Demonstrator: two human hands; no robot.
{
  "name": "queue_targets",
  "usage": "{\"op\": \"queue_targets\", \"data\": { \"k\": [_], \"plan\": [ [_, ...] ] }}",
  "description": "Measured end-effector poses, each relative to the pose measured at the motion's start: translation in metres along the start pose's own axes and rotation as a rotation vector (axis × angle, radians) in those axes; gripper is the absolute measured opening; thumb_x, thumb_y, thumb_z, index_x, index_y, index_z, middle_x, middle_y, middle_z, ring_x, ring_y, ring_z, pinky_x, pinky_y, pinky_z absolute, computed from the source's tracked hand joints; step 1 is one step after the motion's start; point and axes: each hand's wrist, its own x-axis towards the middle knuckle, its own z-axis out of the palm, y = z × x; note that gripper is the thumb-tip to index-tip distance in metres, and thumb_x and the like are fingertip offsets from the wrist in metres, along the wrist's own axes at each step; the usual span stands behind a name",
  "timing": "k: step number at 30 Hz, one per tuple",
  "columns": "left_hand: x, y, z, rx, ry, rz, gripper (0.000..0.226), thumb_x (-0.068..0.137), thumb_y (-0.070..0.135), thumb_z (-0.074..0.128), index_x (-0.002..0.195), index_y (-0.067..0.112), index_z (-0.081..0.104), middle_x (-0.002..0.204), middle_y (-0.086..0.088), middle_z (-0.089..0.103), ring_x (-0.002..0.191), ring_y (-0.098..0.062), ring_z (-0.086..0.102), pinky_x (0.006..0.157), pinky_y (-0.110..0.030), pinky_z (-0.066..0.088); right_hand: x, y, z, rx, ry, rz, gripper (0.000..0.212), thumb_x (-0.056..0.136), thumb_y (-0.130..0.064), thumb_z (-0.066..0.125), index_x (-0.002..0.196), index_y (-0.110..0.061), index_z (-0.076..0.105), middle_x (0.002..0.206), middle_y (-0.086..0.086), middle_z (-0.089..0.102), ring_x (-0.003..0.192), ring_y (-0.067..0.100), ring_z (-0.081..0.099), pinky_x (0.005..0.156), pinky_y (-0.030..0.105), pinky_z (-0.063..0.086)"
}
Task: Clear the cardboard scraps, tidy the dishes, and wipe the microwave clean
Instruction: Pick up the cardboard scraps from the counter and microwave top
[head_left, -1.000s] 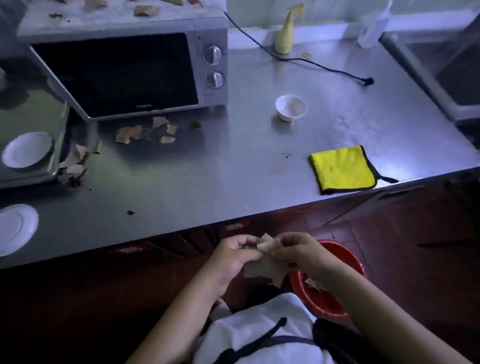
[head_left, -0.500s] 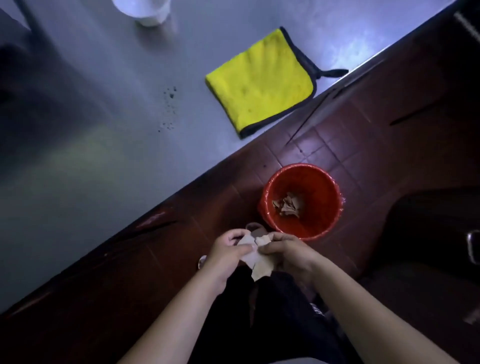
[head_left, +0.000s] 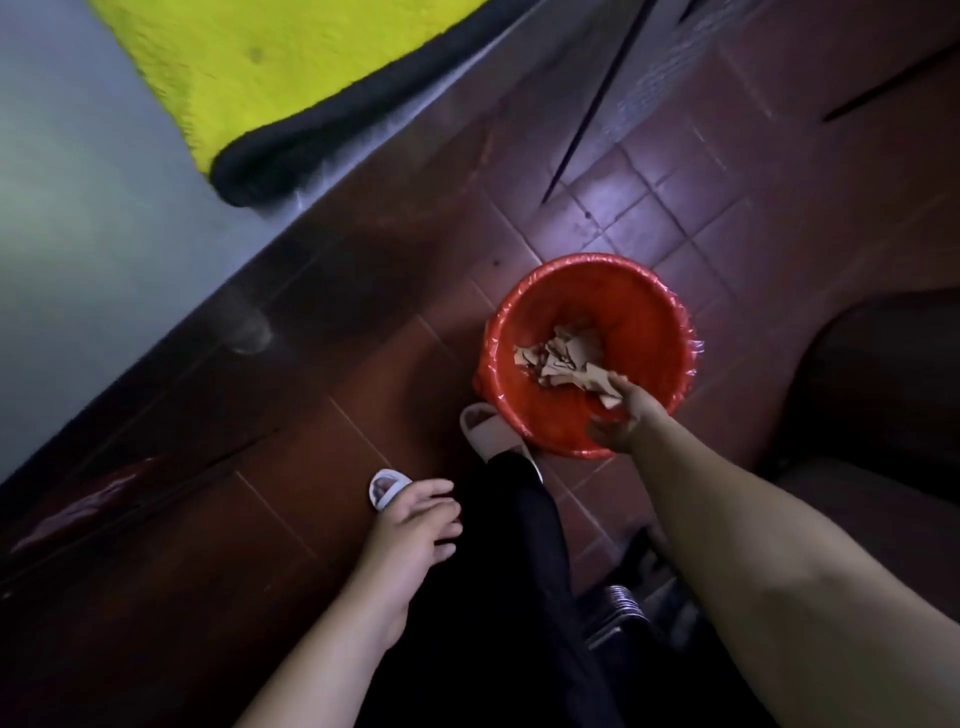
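1. Scraps (head_left: 563, 358): lie heaped in the bottom of the bucket (head_left: 649, 312), pale brown, torn, overlapping.
2. Bucket: stands upright on the floor (head_left: 649, 208), red, round, lined with a thin plastic bag (head_left: 693, 348) crinkled over the rim.
3. Right hand (head_left: 626, 418): hangs over the near side of the bucket, inside the rim, fingers spread loosely and pointing down. One pale scrap sits right at the fingertips (head_left: 621, 387); cannot tell whether touching. Grips nothing plainly.
4. Left hand (head_left: 410, 525): hovers well apart from the bucket, low at the left, fingers relaxed and slightly spread, holds nothing.
5. Slippers: one (head_left: 488, 431) just beside the bucket's near wall, the other (head_left: 387, 488) partly hidden under the left hand. Both white.
6. Cloth (head_left: 270, 62): lies flat on the counter (head_left: 78, 249) at the upper left, yellow with a black border, one corner close to the counter's edge.
7. Floor: reddish-brown tiles, a bright patch of light just beyond the bucket.
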Motion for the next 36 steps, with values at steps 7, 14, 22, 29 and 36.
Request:
{"op": "queue_targets", "data": {
  "k": [7, 14, 22, 29, 36],
  "plan": [
    [-0.022, 0.006, -0.008, -0.044, 0.044, -0.077, 0.016, 0.095, 0.009, 0.061, 0.100, 0.020, 0.072, 0.105, -0.010, 0.071, 0.089, -0.020, 0.068, 0.073, -0.027, 0.053, -0.041, -0.007, -0.005, -0.124, -0.023, -0.120, 0.035, 0.093, -0.035, 0.064, 0.119, -0.014, 0.051, 0.123, 0.013, 0.055, 0.095, 0.030, 0.059, 0.092, 0.049, 0.052],
    [-0.108, 0.057, -0.029, -0.192, -0.020, 0.052, 0.018, 0.092, 0.008, 0.064, 0.108, 0.016, 0.071, 0.116, -0.016, 0.069, 0.089, -0.019, 0.068, 0.076, -0.029, 0.053, -0.169, 0.028, 0.007, -0.681, -0.141, -0.447, 0.021, 0.097, -0.011, 0.059, 0.116, -0.007, 0.065, 0.084, 0.010, 0.065, 0.069, 0.023, 0.061, 0.062, 0.031, 0.050],
    [-0.193, 0.064, -0.120, -0.528, 0.107, 0.214, 0.017, 0.091, 0.006, 0.066, 0.104, 0.014, 0.073, 0.102, -0.012, 0.075, 0.081, -0.016, 0.069, 0.072, -0.027, 0.055, -0.322, 0.103, 0.068, -0.899, -0.478, -0.631, 0.018, 0.095, -0.001, 0.056, 0.086, -0.010, 0.068, 0.076, 0.008, 0.069, 0.066, 0.017, 0.064, 0.056, 0.024, 0.047],
    [-0.241, 0.049, -0.228, -0.736, 0.209, 0.411, 0.017, 0.095, 0.003, 0.057, 0.104, 0.012, 0.068, 0.095, -0.007, 0.072, 0.078, -0.015, 0.066, 0.071, -0.026, 0.051, -0.424, 0.186, 0.136, -1.008, -0.688, -0.752, 0.012, 0.096, -0.005, 0.059, 0.090, -0.009, 0.069, 0.080, 0.009, 0.070, 0.070, 0.020, 0.065, 0.061, 0.028, 0.049],
    [-0.273, 0.006, -0.338, -0.841, 0.276, 0.568, 0.015, 0.098, 0.006, 0.055, 0.104, 0.012, 0.067, 0.093, -0.005, 0.069, 0.079, -0.015, 0.065, 0.071, -0.025, 0.051, -0.484, 0.293, 0.178, -1.052, -0.797, -0.833, 0.011, 0.092, -0.007, 0.061, 0.094, -0.009, 0.072, 0.082, 0.007, 0.074, 0.075, 0.022, 0.072, 0.071, 0.034, 0.059]
  ]
}}
